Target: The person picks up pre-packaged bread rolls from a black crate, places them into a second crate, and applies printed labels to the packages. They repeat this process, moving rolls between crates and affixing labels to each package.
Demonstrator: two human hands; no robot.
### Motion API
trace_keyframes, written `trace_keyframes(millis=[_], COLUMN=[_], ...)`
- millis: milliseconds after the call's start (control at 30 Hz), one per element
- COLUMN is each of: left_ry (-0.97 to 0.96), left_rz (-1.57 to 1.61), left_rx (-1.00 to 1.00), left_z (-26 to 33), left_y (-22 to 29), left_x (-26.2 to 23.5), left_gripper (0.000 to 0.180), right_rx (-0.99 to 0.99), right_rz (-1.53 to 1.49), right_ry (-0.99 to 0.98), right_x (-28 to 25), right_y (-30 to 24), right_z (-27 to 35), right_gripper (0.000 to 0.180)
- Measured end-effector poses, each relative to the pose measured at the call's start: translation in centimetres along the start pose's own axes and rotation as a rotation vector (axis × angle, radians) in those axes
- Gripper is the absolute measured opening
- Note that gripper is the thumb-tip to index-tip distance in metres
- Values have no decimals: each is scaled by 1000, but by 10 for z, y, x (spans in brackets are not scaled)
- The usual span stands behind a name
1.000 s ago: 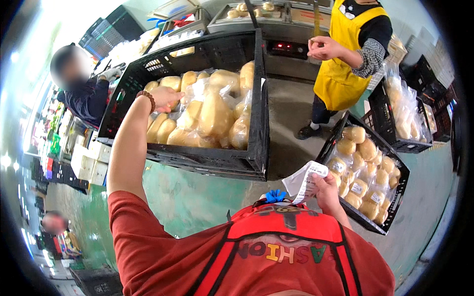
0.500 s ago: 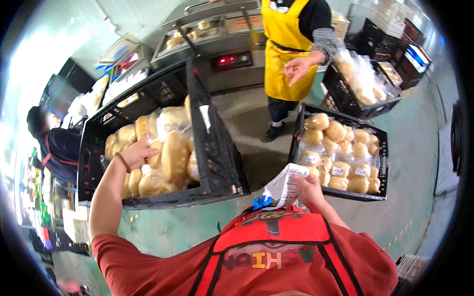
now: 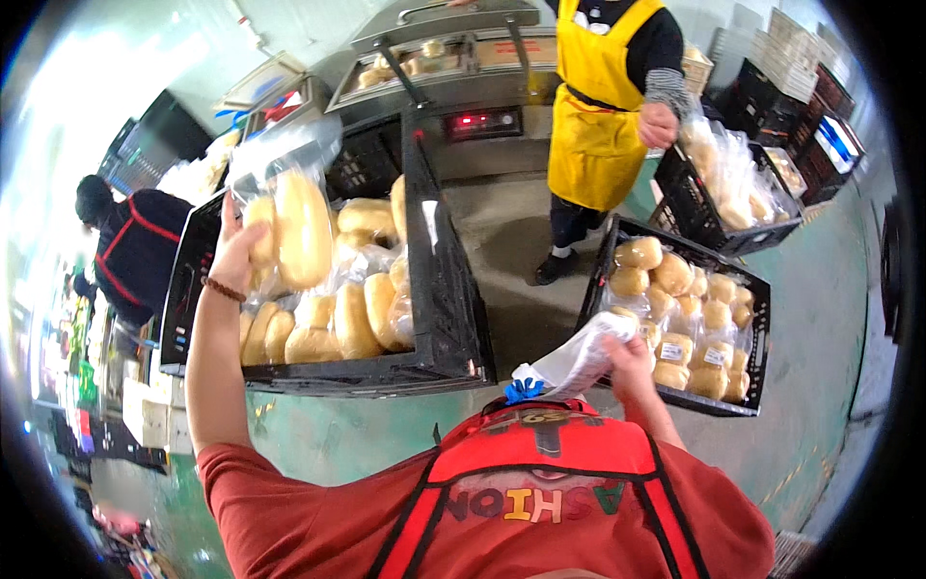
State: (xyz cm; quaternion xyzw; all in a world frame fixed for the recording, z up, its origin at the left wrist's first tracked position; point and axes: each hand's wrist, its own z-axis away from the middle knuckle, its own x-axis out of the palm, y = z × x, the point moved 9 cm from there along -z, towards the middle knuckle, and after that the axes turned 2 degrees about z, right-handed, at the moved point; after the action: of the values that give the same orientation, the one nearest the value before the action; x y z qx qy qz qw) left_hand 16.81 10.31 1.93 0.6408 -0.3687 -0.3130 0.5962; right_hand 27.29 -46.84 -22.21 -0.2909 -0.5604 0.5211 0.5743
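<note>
My left hand [image 3: 234, 249] grips a clear plastic pack of long, pale-yellow rounded pieces [image 3: 304, 232]. It is raised over the black crate [image 3: 333, 379] on the left, its loose plastic end pointing away from me. Several similar packs [image 3: 357, 318] lie in that crate; whether the pieces are bread or a peeled vegetable, I cannot tell. Close to my chest, my right hand [image 3: 632, 362] is closed on a curling white strip of labels [image 3: 577, 359]. Beyond it, a second black crate [image 3: 761, 333] holds rounder packs, some bearing white labels [image 3: 714, 357].
Ahead stands a person in a yellow apron [image 3: 593, 145], beside a steel machine [image 3: 482, 123] with a red display. Another black crate [image 3: 719, 227] of plastic packs sits at the far right, near stacked crates [image 3: 772, 96]. A person with red straps [image 3: 140, 246] is at the left.
My left hand has lifted a pack out of the left crate's contents, away from me. The strip in my right hand has curled over. The apron wearer's pointing hand has moved right and closed.
</note>
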Motion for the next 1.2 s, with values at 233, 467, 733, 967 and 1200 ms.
trace_keyframes(millis=[233,467,733,967,1200], left_ry=[-50,-121,-227,-249,-208], left_rz=[383,278,262,132,130], left_rx=[120,85,-177,-346,-382], left_z=[18,-5,-8,-13,-22], left_y=[93,79,-26,-80,-90], left_x=[97,270,407,412,404], left_gripper=[43,36,36,41,41], right_rx=[-735,-973,-40,231,26], right_rz=[-213,1086,1290,1335,1212], right_ry=[825,928,-48,-501,-416], right_x=[-210,-232,-232,-235,-182], right_y=[-218,-231,24,35,-71], right_z=[-7,-48,-87,-58,-99], right_gripper=[24,22,13,50,59])
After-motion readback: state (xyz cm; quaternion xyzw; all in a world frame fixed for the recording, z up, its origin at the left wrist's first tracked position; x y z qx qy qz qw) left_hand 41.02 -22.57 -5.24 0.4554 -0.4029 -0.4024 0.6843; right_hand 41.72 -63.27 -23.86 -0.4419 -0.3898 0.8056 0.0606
